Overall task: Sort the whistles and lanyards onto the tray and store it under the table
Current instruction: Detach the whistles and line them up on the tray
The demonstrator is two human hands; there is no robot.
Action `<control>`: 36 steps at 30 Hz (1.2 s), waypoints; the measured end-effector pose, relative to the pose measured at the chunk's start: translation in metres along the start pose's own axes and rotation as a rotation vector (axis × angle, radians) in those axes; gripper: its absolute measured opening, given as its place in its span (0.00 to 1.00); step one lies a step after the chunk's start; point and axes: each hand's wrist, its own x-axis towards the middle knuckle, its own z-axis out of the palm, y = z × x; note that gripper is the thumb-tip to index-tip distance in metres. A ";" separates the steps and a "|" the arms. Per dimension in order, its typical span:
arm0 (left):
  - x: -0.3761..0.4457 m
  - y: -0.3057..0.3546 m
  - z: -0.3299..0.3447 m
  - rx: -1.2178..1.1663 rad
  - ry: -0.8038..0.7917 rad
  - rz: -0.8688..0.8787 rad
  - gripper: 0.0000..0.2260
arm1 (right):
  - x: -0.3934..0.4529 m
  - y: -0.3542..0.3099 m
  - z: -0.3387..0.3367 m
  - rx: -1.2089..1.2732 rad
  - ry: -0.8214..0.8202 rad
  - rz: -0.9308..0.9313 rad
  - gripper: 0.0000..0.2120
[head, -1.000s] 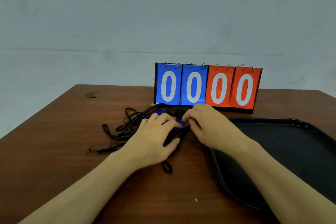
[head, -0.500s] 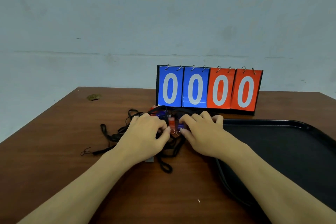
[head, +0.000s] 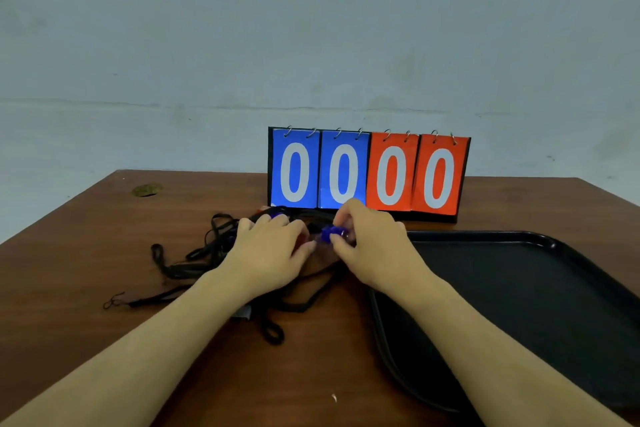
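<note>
A tangle of black lanyards (head: 194,256) lies on the brown table, left of centre. My left hand (head: 270,250) rests on top of the pile with curled fingers, covering most of the whistles; what it grips is hidden. A second blue whistle (head: 278,217) peeks out past its fingertips. My right hand (head: 370,239) pinches a blue whistle (head: 330,232) between thumb and fingers, just left of the black tray (head: 540,288). The tray holds nothing that I can see.
A flip scoreboard (head: 369,172) with two blue and two red zeros stands behind the pile, close to my fingers. The wooden table (head: 86,253) ends at a pale wall. A lanyard loop (head: 273,334) trails toward the near edge.
My right hand has lifted a blue whistle slightly out of the pile and now pinches it. The left hand stayed pressed on the lanyards.
</note>
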 end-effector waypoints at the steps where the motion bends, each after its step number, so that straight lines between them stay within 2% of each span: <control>1: -0.001 -0.002 -0.002 -0.003 -0.013 0.007 0.17 | 0.001 0.003 -0.005 0.091 0.015 0.028 0.10; 3: -0.004 -0.004 -0.006 -0.016 0.009 0.020 0.15 | 0.002 0.010 -0.022 0.200 0.044 0.073 0.11; 6: -0.009 -0.003 -0.013 -0.080 0.143 0.026 0.15 | -0.002 0.025 -0.060 0.161 0.010 0.112 0.19; 10: -0.015 0.011 -0.024 -0.327 0.315 0.112 0.14 | -0.003 0.039 -0.085 0.012 0.021 0.202 0.15; 15: -0.025 0.049 -0.027 -0.623 0.205 0.165 0.11 | -0.003 0.042 -0.071 -0.146 -0.171 0.242 0.11; 19: -0.026 0.080 -0.017 -0.669 0.081 0.299 0.12 | -0.003 0.044 -0.060 -0.225 -0.233 0.241 0.01; 22: -0.028 0.087 -0.007 -0.599 0.024 0.362 0.13 | -0.001 0.048 -0.058 -0.257 -0.275 0.261 0.04; 26: -0.027 0.078 -0.008 -0.594 -0.007 0.292 0.13 | -0.001 0.051 -0.057 -0.240 -0.304 0.289 0.09; 32: -0.030 0.069 -0.006 -0.576 -0.021 0.288 0.12 | -0.004 0.043 -0.051 -0.173 -0.322 0.248 0.08; 36: -0.028 0.058 -0.007 -0.750 0.071 0.185 0.05 | -0.003 0.036 -0.041 -0.104 -0.253 0.211 0.07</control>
